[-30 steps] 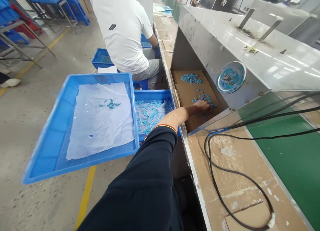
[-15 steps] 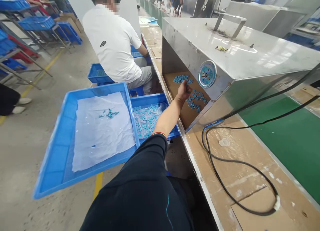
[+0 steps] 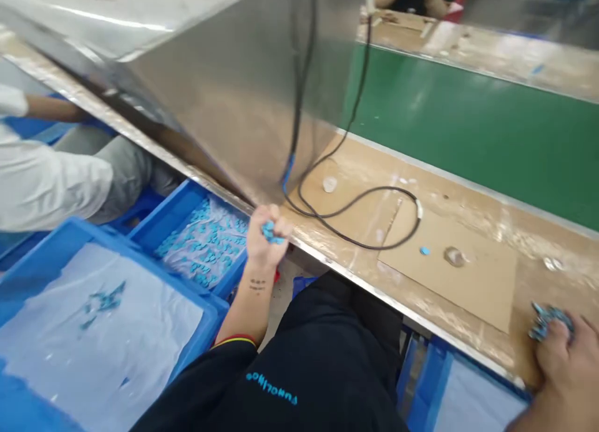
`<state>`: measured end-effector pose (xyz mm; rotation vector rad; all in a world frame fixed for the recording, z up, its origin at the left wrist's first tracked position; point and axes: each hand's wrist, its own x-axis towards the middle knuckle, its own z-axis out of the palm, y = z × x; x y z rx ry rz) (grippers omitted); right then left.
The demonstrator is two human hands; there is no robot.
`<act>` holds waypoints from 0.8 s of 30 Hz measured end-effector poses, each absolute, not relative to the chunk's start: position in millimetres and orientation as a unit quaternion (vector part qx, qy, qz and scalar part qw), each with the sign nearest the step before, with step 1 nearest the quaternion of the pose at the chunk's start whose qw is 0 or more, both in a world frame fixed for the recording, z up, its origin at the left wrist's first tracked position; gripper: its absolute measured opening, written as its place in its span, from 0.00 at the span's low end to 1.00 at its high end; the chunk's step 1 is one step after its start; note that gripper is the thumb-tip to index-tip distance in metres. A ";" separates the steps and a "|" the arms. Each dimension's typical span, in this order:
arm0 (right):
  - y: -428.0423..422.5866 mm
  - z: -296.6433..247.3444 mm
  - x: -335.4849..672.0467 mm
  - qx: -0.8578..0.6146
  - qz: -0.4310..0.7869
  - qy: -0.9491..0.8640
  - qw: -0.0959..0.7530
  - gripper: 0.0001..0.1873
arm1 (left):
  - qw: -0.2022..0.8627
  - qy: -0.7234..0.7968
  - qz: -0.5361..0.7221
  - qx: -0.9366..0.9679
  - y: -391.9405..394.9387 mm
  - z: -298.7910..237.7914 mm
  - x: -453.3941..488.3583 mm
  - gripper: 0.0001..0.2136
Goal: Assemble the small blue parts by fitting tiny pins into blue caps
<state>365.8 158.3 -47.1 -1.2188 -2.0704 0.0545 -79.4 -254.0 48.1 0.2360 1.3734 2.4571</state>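
Note:
My left hand point(image 3: 262, 248) is closed, palm up, around several small blue discs point(image 3: 271, 232) that show between its fingers. It is above the table edge, beside the metal housing's lower corner. At the far right, my right hand point(image 3: 573, 357) has its fingers around a clump of small blue-green pieces point(image 3: 550, 323), just over the table by the cardboard sheet's end. One loose blue disc point(image 3: 424, 250) lies on the cardboard sheet point(image 3: 444, 291), next to a small clear round object point(image 3: 453, 256).
A metal housing point(image 3: 224, 76) stands on the table, with black cables point(image 3: 346, 235) looping from it. Behind runs a green belt point(image 3: 468, 120). On the left are a blue tray point(image 3: 206, 319) lined with white cloth and a blue bin point(image 3: 156, 220) of discs. A seated person point(image 3: 56, 176) is beyond.
The view has swung right. My left hand has come out from under the metal housing, now closed on blue discs. My right hand with its blue-green pieces has come into view.

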 end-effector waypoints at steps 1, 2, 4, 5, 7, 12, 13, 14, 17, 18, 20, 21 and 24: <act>162.6 -59.7 374.5 -0.445 0.008 -0.812 0.377 0.37 | 0.214 0.493 0.835 0.120 -231.0 43.5 -63.8 0.27; 167.5 -69.1 381.1 -0.433 -0.001 -0.818 0.378 0.40 | 0.259 0.506 0.806 0.168 -205.8 39.6 -50.6 0.25; 174.9 -79.1 388.9 -0.443 -0.005 -0.819 0.364 0.39 | 0.283 0.541 0.732 0.302 -152.6 34.4 -31.9 0.22; 176.4 -80.4 390.6 -0.453 -0.001 -0.820 0.350 0.37 | 0.281 0.561 0.681 0.376 -125.9 33.2 -25.8 0.21; 175.1 -79.4 391.1 -0.472 0.007 -0.817 0.332 0.31 | 0.263 0.586 0.591 0.488 -75.7 32.0 -17.4 0.18; 166.3 -76.5 389.5 -0.503 0.025 -0.808 0.305 0.24 | 0.270 0.579 0.393 0.661 10.9 24.0 -2.3 0.16; 165.7 -76.9 389.8 -0.506 0.028 -0.805 0.308 0.24 | 0.271 0.578 0.373 0.673 20.6 21.2 -0.4 0.16; 165.5 -77.6 390.3 -0.506 0.030 -0.803 0.314 0.25 | 0.270 0.580 0.362 0.678 28.1 18.4 0.7 0.16; 166.1 -79.2 392.4 -0.497 0.029 -0.799 0.336 0.29 | 0.258 0.591 0.358 0.675 39.6 11.9 0.0 0.18; 166.3 -79.5 393.2 -0.496 0.029 -0.800 0.337 0.30 | 0.251 0.598 0.353 0.675 40.7 10.8 -1.4 0.18; 166.5 -79.8 394.5 -0.497 0.029 -0.803 0.328 0.31 | 0.238 0.609 0.338 0.677 40.3 10.4 -5.6 0.19; 166.3 -79.9 395.1 -0.500 0.029 -0.803 0.323 0.32 | 0.235 0.609 0.333 0.680 39.0 11.3 -8.6 0.19; 164.4 -80.4 395.8 -0.498 0.027 -0.802 0.330 0.33 | 0.250 0.588 0.364 0.678 31.1 20.0 -21.7 0.18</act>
